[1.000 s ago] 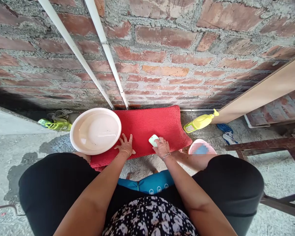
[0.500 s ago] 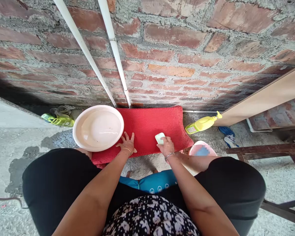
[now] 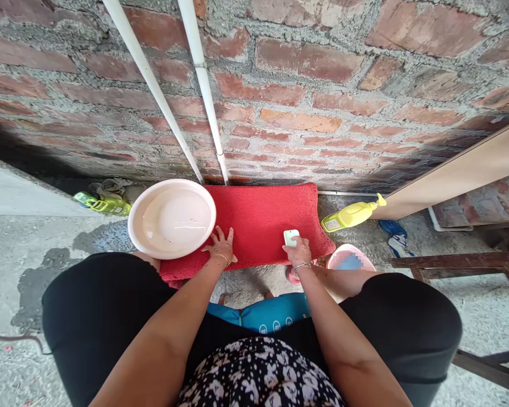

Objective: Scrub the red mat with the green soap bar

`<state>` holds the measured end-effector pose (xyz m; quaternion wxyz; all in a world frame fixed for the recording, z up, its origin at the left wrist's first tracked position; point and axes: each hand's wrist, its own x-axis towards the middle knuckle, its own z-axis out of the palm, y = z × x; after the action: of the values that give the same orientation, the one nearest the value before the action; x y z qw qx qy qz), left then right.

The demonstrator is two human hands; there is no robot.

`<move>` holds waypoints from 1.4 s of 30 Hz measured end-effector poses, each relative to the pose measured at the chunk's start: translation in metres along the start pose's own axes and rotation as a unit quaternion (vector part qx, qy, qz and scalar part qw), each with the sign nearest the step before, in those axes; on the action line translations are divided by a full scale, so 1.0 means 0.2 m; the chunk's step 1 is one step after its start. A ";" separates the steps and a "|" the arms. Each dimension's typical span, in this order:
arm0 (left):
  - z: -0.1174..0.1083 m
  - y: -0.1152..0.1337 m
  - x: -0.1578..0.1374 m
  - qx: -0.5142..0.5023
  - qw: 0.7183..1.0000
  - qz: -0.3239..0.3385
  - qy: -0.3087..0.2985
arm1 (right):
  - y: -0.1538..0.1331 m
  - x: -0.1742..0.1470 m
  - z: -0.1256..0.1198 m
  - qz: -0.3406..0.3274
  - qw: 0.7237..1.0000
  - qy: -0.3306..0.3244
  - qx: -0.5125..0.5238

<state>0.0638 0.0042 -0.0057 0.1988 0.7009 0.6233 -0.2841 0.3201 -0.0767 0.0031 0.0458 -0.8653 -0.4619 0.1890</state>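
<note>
A red, rough-textured mat [image 3: 263, 217] lies spread in front of me over a raised support. My left hand [image 3: 221, 249] rests flat on its near edge, fingers spread, close beside the basin. In my right hand [image 3: 299, 251] is a small pale green block [image 3: 290, 237] with rounded corners, held against the right part of the mat. Whether it is a soap bar or a brush I cannot tell, as my fingers cover its near end. A pale pink basin [image 3: 138, 226] with clear water stands on the mat's left end.
A yellow spray bottle [image 3: 351, 216] is right of the mat, above a pink tub [image 3: 365, 257] with blurred contents. Another yellow-green bottle [image 3: 108, 204] lies at left. Two white pipes [image 3: 207, 93] run up the brick wall [image 3: 297, 118]. A wooden frame [image 3: 458, 260] stands at right.
My right hand has slid the pale green block a little to the right across the mat. My left hand stays in place on the near edge. The view has shifted slightly.
</note>
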 end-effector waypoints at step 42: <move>0.00 0.00 0.00 0.008 1.000 0.006 -0.001 | -0.29 -0.04 0.00 -0.017 0.998 -0.059 -0.031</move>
<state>0.0639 0.0041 -0.0060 0.1961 0.7060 0.6164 -0.2883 0.2707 -0.0511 0.0195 -0.0052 -0.8455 -0.4845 0.2243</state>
